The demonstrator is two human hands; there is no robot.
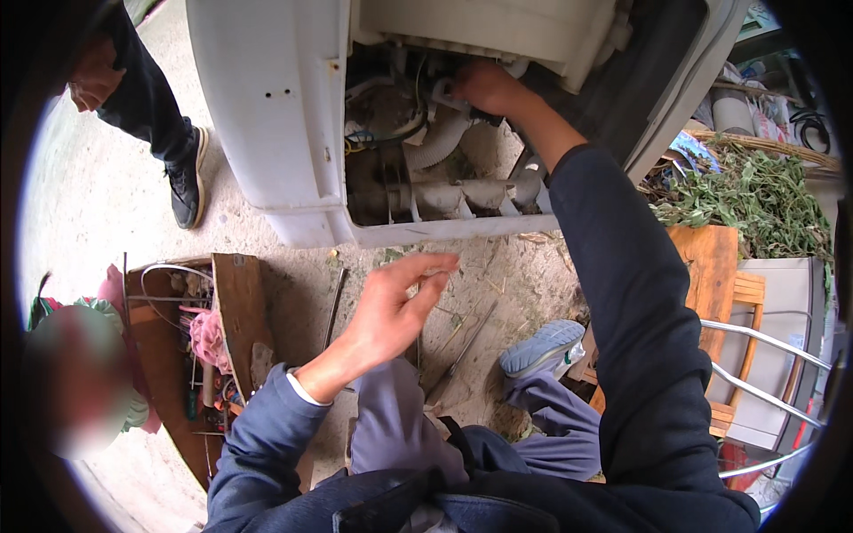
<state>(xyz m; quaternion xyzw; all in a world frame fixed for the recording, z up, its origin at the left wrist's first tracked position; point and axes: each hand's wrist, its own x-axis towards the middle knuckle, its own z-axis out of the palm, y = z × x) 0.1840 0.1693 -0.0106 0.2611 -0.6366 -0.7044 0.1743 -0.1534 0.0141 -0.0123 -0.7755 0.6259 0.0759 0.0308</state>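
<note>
A white appliance housing (267, 107), which looks like a washing machine, leans in front of me with its inside exposed. My right hand (489, 87) reaches into it, fingers bent closed at a light grey plastic fitting (442, 93); part of the grip is hidden. Below that hand curves a ribbed grey hose (442, 140). Dark wires (391, 133) and a rounded motor-like part lie to its left. My left hand (395, 302) hovers in front of the housing's lower edge, touching nothing, thumb and fingers stretched out and slightly apart.
A wooden toolbox (242, 306) with tools and a pink cloth (209, 340) stands at left. Metal rods (462, 355) lie on the concrete. At right are a wooden stool (702, 266), cut greenery (755, 195) and metal tubes (773, 355). Another person's leg (147, 89) stands at upper left.
</note>
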